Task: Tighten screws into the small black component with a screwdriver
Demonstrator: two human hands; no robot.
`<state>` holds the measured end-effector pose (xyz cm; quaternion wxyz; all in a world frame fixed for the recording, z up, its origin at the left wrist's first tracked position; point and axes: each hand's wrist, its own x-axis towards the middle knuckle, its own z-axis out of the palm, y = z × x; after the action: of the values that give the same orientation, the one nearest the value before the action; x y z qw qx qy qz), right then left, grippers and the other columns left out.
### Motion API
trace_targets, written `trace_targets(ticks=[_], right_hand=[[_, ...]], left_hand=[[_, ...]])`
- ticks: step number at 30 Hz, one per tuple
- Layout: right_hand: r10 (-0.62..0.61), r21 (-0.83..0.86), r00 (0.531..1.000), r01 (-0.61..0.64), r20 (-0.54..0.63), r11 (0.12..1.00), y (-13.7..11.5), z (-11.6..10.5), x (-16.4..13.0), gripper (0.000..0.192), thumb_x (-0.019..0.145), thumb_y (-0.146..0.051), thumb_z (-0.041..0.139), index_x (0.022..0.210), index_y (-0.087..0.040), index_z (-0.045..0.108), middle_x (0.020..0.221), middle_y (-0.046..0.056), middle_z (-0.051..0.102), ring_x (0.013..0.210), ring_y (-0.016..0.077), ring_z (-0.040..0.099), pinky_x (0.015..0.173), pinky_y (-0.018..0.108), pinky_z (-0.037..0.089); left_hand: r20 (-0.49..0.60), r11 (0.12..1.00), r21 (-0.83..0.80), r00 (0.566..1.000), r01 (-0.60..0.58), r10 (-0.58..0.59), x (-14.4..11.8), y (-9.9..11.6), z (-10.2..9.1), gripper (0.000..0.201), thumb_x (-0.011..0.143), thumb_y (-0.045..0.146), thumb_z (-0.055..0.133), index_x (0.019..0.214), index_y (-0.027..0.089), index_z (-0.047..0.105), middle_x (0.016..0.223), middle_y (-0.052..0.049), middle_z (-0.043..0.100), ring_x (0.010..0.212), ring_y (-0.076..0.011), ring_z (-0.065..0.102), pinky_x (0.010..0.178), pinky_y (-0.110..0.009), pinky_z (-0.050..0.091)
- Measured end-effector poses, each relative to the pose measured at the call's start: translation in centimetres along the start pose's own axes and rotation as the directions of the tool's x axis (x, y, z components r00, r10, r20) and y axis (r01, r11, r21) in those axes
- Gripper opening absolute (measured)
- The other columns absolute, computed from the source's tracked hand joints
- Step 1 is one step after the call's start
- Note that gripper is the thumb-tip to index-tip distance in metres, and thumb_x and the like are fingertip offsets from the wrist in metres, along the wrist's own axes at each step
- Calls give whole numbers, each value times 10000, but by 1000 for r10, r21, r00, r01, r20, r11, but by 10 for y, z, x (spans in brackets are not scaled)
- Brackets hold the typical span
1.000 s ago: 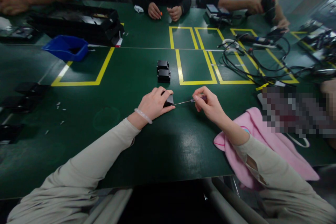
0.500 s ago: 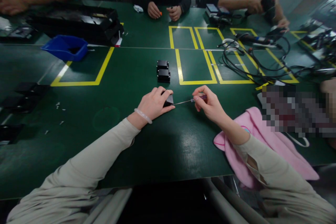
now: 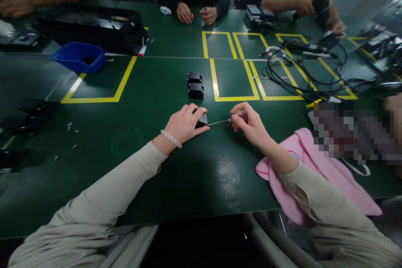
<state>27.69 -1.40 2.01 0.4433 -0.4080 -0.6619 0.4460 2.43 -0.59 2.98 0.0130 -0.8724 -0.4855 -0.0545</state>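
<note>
My left hand (image 3: 184,124) presses a small black block (image 3: 201,119) down on the green table (image 3: 194,167), fingers wrapped over most of it. My right hand (image 3: 249,124) grips a thin screwdriver (image 3: 226,120) by its dark handle, the metal shaft pointing left with its tip at the block's right side. Two more black blocks (image 3: 195,85) stand stacked front to back a little farther away, beside a yellow taped rectangle (image 3: 234,78).
A pink cloth (image 3: 317,167) lies under my right forearm. A tangle of black cables (image 3: 301,71) fills the right side. A blue bin (image 3: 78,56) and black trays (image 3: 94,25) sit at the far left. Other people's hands (image 3: 196,13) work across the table.
</note>
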Motion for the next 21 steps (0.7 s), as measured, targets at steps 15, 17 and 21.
trace_targets(ticks=[15, 17, 21], right_hand=[[0, -55, 1000, 0, 10, 998, -1, 0, -1, 187, 1022, -408, 591, 966, -244, 519, 552, -92, 497, 462, 104, 480, 501, 274, 351], [-17, -50, 1000, 17, 1, 999, -1, 1, -2, 191, 1012, -414, 614, 1001, -245, 524, 599, -86, 513, 491, 103, 501, 519, 276, 368], [-15, -45, 1000, 16, 11, 999, -1, 0, -2, 240, 1000, -457, 638, 1003, -244, 527, 627, -80, 529, 511, 103, 513, 534, 277, 388]], left_hand=[[8, 1000, -12, 1000, 4, -4, 0, 0, 0, 520, 987, 531, 639, 1372, 197, 539, 1277, -125, 613, 1132, -283, 602, 823, -355, 535], [11, 1000, -15, 1000, 5, -5, 0, 0, 0, 522, 987, 534, 638, 1374, 198, 537, 1282, -127, 612, 1136, -283, 600, 828, -357, 537], [9, 1000, -12, 1000, 7, -7, 0, -1, 1, 518, 988, 537, 633, 1376, 209, 532, 1285, -129, 613, 1142, -283, 599, 842, -359, 535]])
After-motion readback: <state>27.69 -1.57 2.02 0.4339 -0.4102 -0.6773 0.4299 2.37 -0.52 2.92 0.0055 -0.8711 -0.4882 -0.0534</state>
